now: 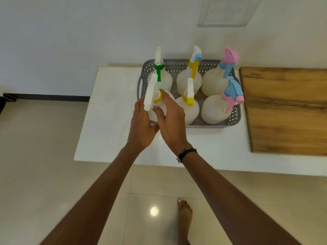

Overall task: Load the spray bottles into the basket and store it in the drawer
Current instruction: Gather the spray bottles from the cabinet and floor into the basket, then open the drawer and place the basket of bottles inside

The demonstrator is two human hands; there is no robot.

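Both hands (155, 119) around a sixth spray bottle (155, 103), seemingly over the grey basket's (233, 119) near-left corner.

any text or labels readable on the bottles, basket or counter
None can be read. The spray bottles are plain white with no labels showing, and the basket, white counter and wooden board carry no print. The bottle in both hands is blank too.

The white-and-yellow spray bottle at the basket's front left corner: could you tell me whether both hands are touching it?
Touching. The head view shows the left hand and right hand wrapped around the white-and-yellow spray bottle, fingers pressed on its body.
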